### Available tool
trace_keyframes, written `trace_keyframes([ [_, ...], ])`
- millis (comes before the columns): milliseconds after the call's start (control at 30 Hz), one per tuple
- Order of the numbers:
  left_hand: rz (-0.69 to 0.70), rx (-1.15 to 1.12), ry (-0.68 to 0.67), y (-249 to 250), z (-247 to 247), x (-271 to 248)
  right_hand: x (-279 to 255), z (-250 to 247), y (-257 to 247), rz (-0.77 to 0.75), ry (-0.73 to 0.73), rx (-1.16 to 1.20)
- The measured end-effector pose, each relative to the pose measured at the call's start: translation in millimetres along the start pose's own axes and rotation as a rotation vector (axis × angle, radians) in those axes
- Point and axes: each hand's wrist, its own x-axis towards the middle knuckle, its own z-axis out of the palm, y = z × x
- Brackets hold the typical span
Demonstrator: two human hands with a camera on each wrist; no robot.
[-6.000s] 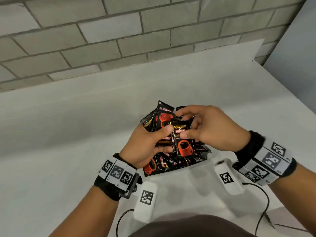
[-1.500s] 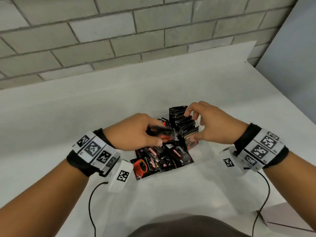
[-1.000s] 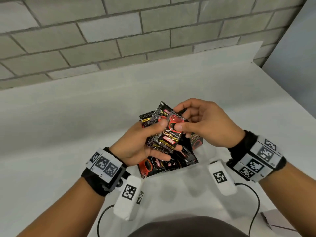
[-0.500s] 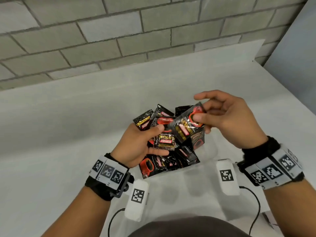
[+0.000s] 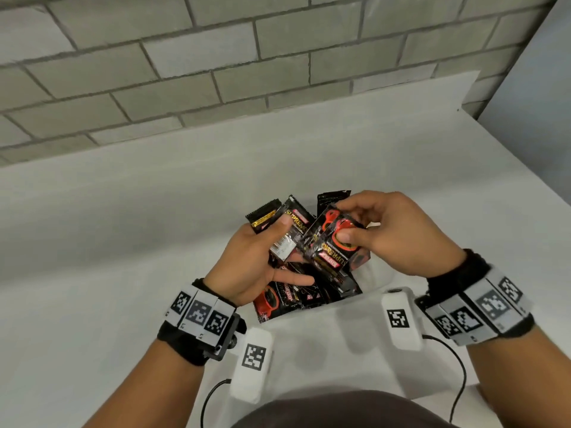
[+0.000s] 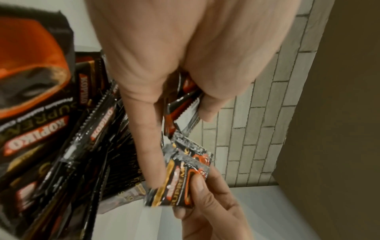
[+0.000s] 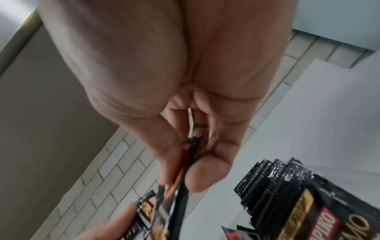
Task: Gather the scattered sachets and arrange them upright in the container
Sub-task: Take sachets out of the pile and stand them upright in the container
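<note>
Fingers (image 5: 350,237) of my right hand (image 5: 398,233) pinch one black-and-red sachet (image 5: 332,247), thumb on its face, held above the container (image 5: 375,278). My left hand (image 5: 250,264) grips a fan of sachets (image 5: 285,230); I count three edges showing there, perhaps more behind. Both hands sit close together over the clear container, where a loose pile of sachets (image 5: 296,296) lies on the white table (image 5: 123,242); how many I cannot count.
</note>
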Motion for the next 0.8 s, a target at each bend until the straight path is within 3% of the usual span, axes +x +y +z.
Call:
trace_keyframes([
  [67, 0.04, -0.023, 0.004, -2, -5, 3, 1, -4, 1, -0.009, 0.067, 0.056],
  [200, 0.157, 0.012, -0.052, -11, -4, 5, 3, -2, -2, 0.027, 0.209, 0.559],
  [267, 0.19, 0.002, -0.078, -13, 3, 6, 3, 8, -3, 0.074, 0.249, 0.667],
  [367, 0.225, -0.009, -0.112, -12, 13, 11, 1, 25, 0, 0.132, 0.18, 0.611],
  [467, 0.282, -0.1, -0.059, -4, 15, 16, -3, 34, 1, 0.147, 0.118, 0.517],
  [667, 0.282, -0.102, 0.005, -3, 11, 17, -6, 36, 3, 0.053, -0.155, 0.092],
  [733, 0.295, -0.088, 0.015, -5, 10, 16, -6, 33, 0, 0.045, -0.153, 0.104],
  [800, 0.317, -0.053, 0.023, -6, 10, 16, -4, 29, -7, 0.011, -0.048, 0.098],
])
